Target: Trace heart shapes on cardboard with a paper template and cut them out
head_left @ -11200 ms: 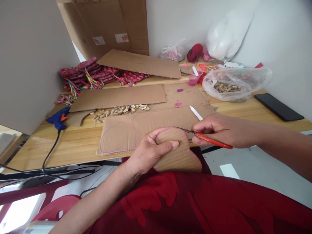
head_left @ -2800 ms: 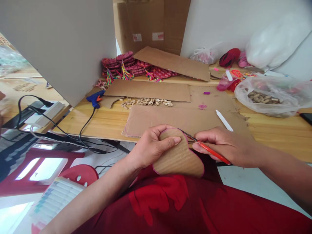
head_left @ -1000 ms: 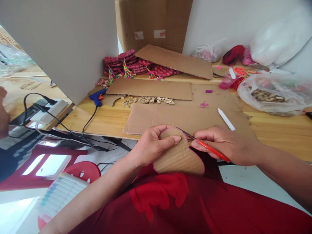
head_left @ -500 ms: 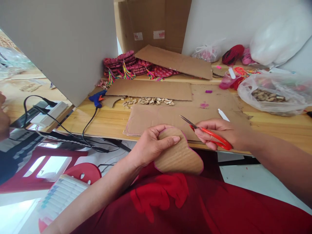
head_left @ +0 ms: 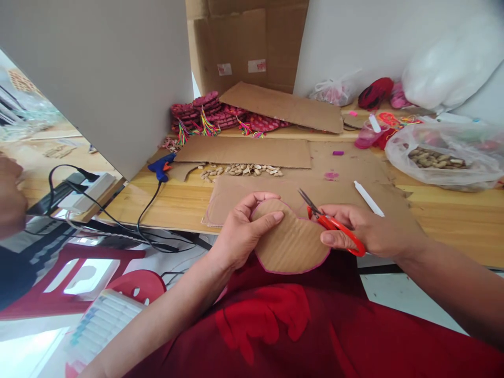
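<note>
A heart-shaped cardboard piece [head_left: 293,244] with a pink-purple line along its edge is held over my lap. My left hand [head_left: 254,228] grips its left lobe, thumb on top and fingers behind. In my right hand [head_left: 346,228] are red-handled scissors [head_left: 334,226], their dark blades slightly parted and pointing up and left. The blades lie close to the notch at the heart's top; whether they touch the card I cannot tell. Behind the hands, a flat cardboard sheet [head_left: 232,194] rests on the wooden table.
A white marker [head_left: 369,198] and its purple cap [head_left: 337,153] lie on cardboard. Peanuts [head_left: 252,169] sit behind, with a plastic bag of peanuts [head_left: 441,157] at right. A blue glue gun [head_left: 160,168] trails its cord at left. Another person's hand [head_left: 11,194] shows at far left.
The heart has turned in my left hand so its notch faces up and right. My right hand has brought the scissors down and closer to the card's edge.
</note>
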### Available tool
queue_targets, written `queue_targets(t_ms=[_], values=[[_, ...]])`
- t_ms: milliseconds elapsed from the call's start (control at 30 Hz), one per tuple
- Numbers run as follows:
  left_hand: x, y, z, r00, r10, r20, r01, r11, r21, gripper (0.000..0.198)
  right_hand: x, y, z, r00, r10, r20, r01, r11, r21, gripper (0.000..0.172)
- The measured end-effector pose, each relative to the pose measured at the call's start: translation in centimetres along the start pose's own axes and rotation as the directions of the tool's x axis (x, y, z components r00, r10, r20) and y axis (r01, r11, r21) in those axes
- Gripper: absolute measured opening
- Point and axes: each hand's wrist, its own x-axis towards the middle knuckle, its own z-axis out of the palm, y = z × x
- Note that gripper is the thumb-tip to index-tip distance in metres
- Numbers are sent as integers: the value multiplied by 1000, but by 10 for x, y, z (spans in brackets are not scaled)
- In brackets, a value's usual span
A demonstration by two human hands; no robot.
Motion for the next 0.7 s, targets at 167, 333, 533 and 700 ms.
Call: queue_targets(t_ms=[167,333,533,700], values=[[6,-3,-1,998,67,-22,-67,998,-3,43,-3,9,-3,999,41,-20,-38,991,124,58],[11,-4,1,991,124,-47,-124,992,-6,42,-6,23,-8,997,24,-71,-11,985,172,49],[17,-5,4,988,130,-85,-133,991,-23,43,-1,28,0,987,45,-156,-4,968,252,36],[21,-7,5,984,138,-114,-136,990,22,47,4,26,7,930,44,-364,23,984,178,33]])
